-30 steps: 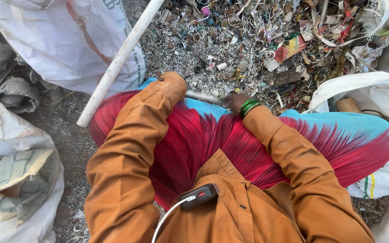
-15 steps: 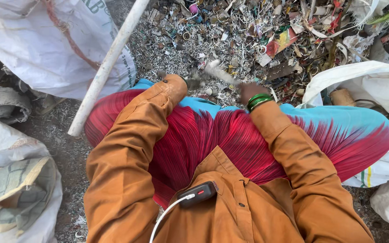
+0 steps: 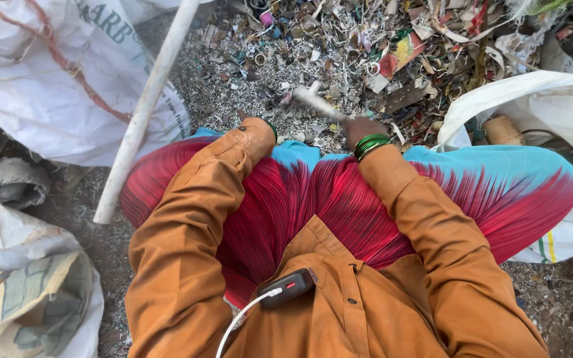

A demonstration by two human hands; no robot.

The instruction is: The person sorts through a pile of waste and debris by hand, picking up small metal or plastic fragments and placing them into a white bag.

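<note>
Right hand (image 3: 361, 127) grips a blurred pale stick (image 3: 316, 101); left hand (behind its sleeve (image 3: 247, 142)) can't be judged.

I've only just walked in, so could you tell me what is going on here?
A person in an orange shirt sits on the ground over a heap of mixed scrap. The right hand grips a pale stick-like tool with its far end raised above the scrap. The left hand is mostly hidden behind its sleeve, low by the scrap. White sacks stand on both sides, and a white pole leans at the left.
</note>
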